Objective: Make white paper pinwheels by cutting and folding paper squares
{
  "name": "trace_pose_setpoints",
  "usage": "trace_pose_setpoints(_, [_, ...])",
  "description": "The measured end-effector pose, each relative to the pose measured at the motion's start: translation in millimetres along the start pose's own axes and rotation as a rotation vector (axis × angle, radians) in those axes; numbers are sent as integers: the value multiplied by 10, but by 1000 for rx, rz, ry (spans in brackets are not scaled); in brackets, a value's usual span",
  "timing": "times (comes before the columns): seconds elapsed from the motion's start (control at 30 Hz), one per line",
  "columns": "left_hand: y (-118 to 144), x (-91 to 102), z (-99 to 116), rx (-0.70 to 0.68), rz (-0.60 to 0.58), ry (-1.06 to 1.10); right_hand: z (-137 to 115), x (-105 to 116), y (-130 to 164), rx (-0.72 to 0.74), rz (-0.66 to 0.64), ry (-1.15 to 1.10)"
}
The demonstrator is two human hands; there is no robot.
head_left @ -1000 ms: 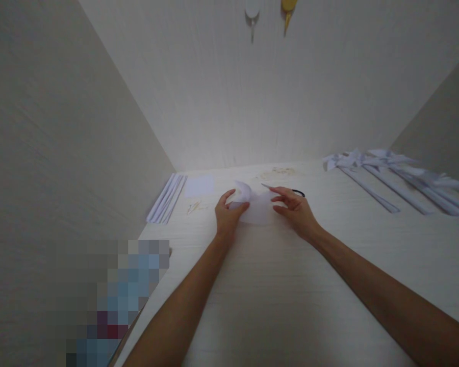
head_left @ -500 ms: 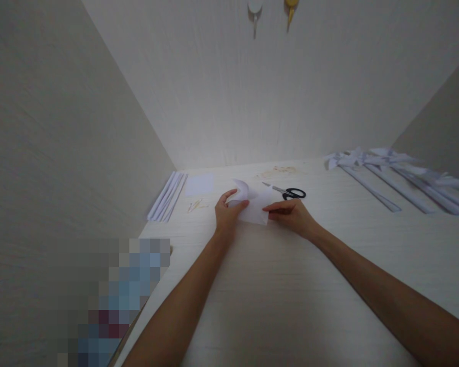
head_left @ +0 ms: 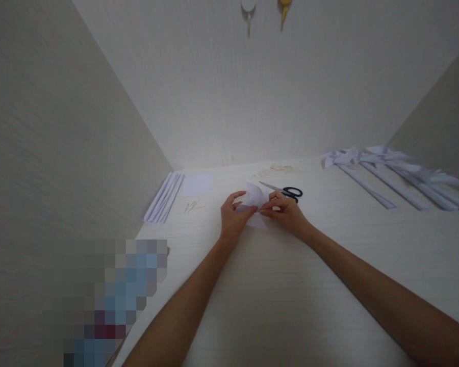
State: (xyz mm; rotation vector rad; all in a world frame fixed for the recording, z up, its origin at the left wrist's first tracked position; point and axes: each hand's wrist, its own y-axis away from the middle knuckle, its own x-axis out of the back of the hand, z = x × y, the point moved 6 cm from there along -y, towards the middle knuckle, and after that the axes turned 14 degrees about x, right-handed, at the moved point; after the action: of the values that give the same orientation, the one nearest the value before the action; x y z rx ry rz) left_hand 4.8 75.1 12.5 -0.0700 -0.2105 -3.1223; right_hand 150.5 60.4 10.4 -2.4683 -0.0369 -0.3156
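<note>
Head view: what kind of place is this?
Likely a paper-craft bench in a pale walled booth: both hands fold a white paper piece, scissors beside it, finished paper pinwheels at right.

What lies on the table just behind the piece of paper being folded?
Black-handled scissors lie just behind the white paper, blades pointing left. The left hand and right hand pinch the paper, covering its lower part; the table beneath it is hidden.
</note>
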Motion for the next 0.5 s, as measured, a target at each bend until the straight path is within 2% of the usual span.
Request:
trace_pose_setpoints(0.33, [37,-58,-10,40,-74,86,-40,58,-8,-6,102,139])
trace_pose_setpoints(0.5, [29,-59,-22,49,-72,99,-46,46,1,-19,101,169])
